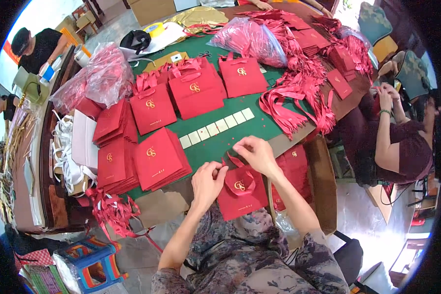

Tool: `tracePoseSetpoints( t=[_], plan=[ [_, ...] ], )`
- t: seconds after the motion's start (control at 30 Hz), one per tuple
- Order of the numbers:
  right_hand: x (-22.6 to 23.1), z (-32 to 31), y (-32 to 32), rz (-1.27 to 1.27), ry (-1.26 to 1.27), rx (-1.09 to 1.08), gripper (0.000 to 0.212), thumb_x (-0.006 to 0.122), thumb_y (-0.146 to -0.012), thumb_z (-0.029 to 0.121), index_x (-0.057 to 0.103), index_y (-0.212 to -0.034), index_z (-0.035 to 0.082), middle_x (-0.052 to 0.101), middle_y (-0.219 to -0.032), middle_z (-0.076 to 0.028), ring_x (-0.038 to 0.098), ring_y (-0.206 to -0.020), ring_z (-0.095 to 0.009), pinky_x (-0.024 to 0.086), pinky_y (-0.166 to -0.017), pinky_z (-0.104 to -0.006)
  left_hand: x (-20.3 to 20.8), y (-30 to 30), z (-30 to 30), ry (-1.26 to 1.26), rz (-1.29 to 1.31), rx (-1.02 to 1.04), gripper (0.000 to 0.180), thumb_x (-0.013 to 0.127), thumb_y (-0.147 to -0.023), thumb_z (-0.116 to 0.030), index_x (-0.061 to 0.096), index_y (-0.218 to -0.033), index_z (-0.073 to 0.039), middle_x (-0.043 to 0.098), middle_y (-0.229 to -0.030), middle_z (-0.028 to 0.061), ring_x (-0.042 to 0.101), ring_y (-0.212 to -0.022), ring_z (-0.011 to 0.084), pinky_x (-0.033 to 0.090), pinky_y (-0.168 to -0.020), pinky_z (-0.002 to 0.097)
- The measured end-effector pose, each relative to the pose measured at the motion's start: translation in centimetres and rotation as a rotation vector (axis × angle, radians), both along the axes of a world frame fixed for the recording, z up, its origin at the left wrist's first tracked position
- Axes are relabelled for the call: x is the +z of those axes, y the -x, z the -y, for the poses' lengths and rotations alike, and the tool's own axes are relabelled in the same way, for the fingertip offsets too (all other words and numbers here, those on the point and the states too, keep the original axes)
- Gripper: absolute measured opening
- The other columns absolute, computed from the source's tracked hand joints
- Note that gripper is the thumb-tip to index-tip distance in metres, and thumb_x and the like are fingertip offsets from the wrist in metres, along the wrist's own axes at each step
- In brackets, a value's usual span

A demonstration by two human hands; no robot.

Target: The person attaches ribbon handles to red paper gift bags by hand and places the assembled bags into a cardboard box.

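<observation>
A small red paper gift bag (240, 209) with a gold emblem rests against my lap at the table's near edge. A red ribbon loop (250, 184) hangs over its front. My left hand (208, 183) is closed at the bag's upper left corner, pinching a ribbon whose tip shows above the fingers. Above the bag's top edge, my right hand (256, 154) is closed in a pinch; another strip of ribbon (235, 160) runs close under its fingers, and what the fingertips hold is hidden. Just beyond the hands lies a row of pale square cards (212, 129).
Stacks of flat red bags (160, 159) stand on the green tabletop (208, 153). Finished-looking bags with ribbon handles (242, 77) stand behind. Loose ribbons (284, 105) heap at right, others (113, 210) hang left. An open carton (324, 183) holds more bags. Another person (397, 142) sits at right.
</observation>
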State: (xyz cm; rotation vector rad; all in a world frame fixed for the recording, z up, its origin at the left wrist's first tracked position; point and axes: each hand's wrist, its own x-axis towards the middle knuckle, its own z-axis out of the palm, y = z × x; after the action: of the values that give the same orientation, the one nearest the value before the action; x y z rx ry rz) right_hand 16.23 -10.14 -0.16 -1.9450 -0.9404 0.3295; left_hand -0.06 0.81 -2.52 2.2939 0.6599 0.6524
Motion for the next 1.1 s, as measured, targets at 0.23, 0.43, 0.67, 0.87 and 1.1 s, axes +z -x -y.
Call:
tracePoseSetpoints(
  t=[0.23, 0.43, 0.67, 0.87, 1.1],
  plan=[
    [-1.3, -0.8, 1.3, 0.199, 0.107, 0.005, 0.018, 0.074, -0.085, 0.019, 0.068, -0.093, 0.004, 0.065, -0.082, -0.01, 0.068, -0.073, -0.022, 0.053, -0.066, -0.0345, 0.3, -0.9, -0.2, 0.14, -0.033, -0.026, 0.014, 0.072, -0.086, -0.02, 0.069, -0.086, -0.006, 0.058, -0.057, 0.0049, 0.052, -0.048, 0.0164, 0.04, -0.048, 0.0337],
    [-1.7, 0.0, 2.0, -0.173, -0.022, 0.036, 0.01, 0.069, -0.088, 0.012, 0.066, -0.092, 0.003, 0.067, -0.083, -0.011, 0.067, -0.077, -0.027, 0.052, -0.069, -0.0373, 1.0, -1.4, -0.2, 0.186, 0.024, -0.036, 0.012, 0.071, -0.087, -0.018, 0.07, -0.087, -0.006, 0.055, -0.054, 0.0041, 0.049, -0.046, 0.0118, 0.037, -0.046, 0.0312],
    [-2.0, 0.6, 2.2, -0.24, -0.177, 0.08, 0.018, 0.063, -0.094, 0.012, 0.071, -0.106, 0.002, 0.071, -0.094, -0.012, 0.069, -0.085, -0.022, 0.053, -0.077, -0.033, 1.2, -1.8, 0.1, 0.182, 0.039, -0.054, 0.011, 0.071, -0.086, -0.017, 0.07, -0.086, -0.006, 0.054, -0.054, 0.0045, 0.049, -0.046, 0.0117, 0.038, -0.047, 0.0315],
    [-2.5, 0.5, 2.3, -0.278, -0.194, 0.114, 0.014, 0.062, -0.094, 0.01, 0.068, -0.103, 0.001, 0.069, -0.092, -0.01, 0.066, -0.084, -0.018, 0.052, -0.077, -0.0316, 1.0, -1.9, 0.1, 0.102, 0.056, -0.063, 0.009, 0.071, -0.085, -0.015, 0.07, -0.084, -0.006, 0.053, -0.053, 0.0045, 0.05, -0.046, 0.0142, 0.039, -0.047, 0.0327],
    [-2.4, 1.2, 1.1, -0.501, -0.209, 0.094, 0.011, 0.058, -0.1, 0.01, 0.063, -0.106, 0.003, 0.059, -0.092, 0.003, 0.054, -0.081, -0.005, 0.046, -0.074, -0.0212, 0.4, -0.5, 1.0, 0.035, 0.172, -0.022, 0.036, 0.07, -0.088, -0.019, 0.059, -0.121, -0.006, 0.066, -0.098, 0.0154, 0.063, -0.074, 0.0227, 0.051, -0.068, 0.0321]
  ],
)
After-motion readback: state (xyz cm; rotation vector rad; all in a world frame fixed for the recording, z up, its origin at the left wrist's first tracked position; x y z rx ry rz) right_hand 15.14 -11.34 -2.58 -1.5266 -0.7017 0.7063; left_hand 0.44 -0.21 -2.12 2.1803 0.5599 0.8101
